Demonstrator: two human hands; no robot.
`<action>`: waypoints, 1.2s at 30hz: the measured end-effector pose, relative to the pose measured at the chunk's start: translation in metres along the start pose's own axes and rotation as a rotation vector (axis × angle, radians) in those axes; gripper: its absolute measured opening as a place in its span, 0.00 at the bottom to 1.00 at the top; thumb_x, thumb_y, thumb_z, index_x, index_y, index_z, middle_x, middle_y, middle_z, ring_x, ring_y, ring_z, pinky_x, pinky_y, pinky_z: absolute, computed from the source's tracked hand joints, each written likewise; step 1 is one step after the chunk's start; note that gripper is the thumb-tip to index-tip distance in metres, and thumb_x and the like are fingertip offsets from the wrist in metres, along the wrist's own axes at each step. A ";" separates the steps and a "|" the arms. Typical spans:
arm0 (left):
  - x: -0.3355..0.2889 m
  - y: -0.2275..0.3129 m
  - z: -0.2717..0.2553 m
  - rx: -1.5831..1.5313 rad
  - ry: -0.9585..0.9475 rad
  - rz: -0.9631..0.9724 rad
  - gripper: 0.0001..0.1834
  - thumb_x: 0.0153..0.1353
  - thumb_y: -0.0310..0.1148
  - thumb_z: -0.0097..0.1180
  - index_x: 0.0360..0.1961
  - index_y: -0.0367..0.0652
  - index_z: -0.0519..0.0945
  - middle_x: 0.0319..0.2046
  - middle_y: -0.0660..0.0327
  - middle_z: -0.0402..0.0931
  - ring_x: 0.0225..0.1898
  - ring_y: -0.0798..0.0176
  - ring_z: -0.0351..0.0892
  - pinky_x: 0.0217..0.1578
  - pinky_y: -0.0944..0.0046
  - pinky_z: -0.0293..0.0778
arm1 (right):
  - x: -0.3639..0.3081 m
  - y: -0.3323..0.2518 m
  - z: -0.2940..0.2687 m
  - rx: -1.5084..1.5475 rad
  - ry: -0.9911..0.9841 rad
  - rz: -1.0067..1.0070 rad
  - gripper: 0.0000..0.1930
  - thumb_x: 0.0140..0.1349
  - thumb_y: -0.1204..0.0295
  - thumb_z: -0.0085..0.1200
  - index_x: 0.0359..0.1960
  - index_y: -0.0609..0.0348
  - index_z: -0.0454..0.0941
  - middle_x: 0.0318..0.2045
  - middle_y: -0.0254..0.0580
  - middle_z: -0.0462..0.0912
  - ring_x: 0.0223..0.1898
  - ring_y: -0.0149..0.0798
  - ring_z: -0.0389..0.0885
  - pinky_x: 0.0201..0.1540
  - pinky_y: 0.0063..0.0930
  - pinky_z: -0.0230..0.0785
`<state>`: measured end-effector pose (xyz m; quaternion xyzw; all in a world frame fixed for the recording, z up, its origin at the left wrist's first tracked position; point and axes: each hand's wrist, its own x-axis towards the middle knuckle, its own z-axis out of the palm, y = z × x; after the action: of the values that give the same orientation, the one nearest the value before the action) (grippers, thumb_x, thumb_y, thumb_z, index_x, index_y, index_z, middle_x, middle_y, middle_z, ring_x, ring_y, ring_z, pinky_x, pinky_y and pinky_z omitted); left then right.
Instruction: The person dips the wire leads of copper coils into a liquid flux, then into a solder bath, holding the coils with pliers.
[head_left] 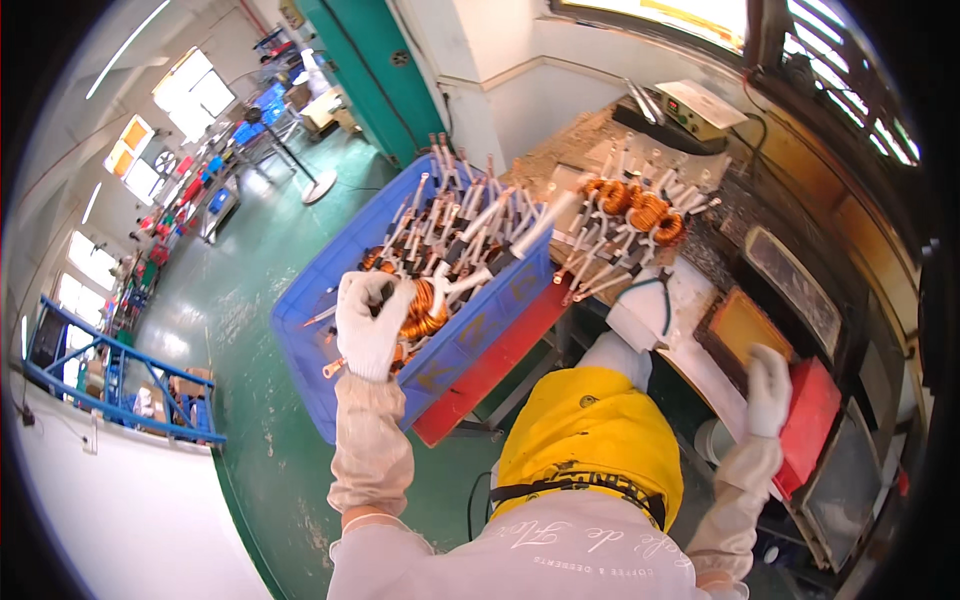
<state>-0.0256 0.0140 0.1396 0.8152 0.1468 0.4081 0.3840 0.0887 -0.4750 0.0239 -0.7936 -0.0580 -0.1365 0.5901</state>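
My left hand (368, 325), in a white glove, is at the near left side of a blue plastic crate (330, 375). Its fingers curl closed at a copper-wound ring coil (425, 305), whose thick white leads (535, 230) reach to the right and are smeared by motion. The crate is piled with similar coils with white-sleeved leads (470, 205) and metal lug ends. My right hand (767, 395), also in a white glove, is raised beside a red bin (808, 430) and a yellowish framed pad (750, 330). Its fingers are stretched out, slightly blurred, with nothing seen in them.
Several orange coils (640, 210) with leads stand on the workbench (580, 150) beyond the crate. A control box (702, 108) sits at the back of the bench. Beneath the crate shows a red container (480, 385). A yellow apron (590, 430) covers my lap.
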 end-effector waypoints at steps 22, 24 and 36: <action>-0.080 0.053 0.111 -0.467 -0.214 0.043 0.19 0.57 0.27 0.60 0.51 0.38 0.74 0.46 0.55 0.74 0.45 0.61 0.74 0.49 0.64 0.71 | -0.079 -0.082 0.125 0.844 -0.107 0.333 0.17 0.58 0.80 0.50 0.50 0.65 0.72 0.40 0.42 0.80 0.34 0.34 0.79 0.38 0.28 0.72; -0.087 0.051 0.107 -0.583 -0.250 -0.292 0.18 0.69 0.37 0.50 0.55 0.39 0.72 0.51 0.58 0.72 0.50 0.66 0.71 0.54 0.65 0.67 | -0.074 -0.087 0.122 1.014 -0.018 0.344 0.17 0.60 0.78 0.52 0.52 0.64 0.72 0.42 0.43 0.79 0.36 0.33 0.77 0.38 0.28 0.71; -0.091 0.045 0.135 -0.654 -0.779 -0.249 0.19 0.63 0.33 0.56 0.54 0.37 0.73 0.53 0.55 0.70 0.52 0.63 0.72 0.55 0.64 0.67 | -0.078 -0.078 0.106 0.763 -0.045 0.249 0.16 0.56 0.80 0.51 0.49 0.66 0.74 0.36 0.42 0.80 0.31 0.33 0.77 0.36 0.27 0.71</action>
<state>0.0194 -0.1341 0.0729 0.7206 -0.0463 0.0503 0.6900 0.0100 -0.3456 0.0450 -0.5211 -0.0207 -0.0149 0.8531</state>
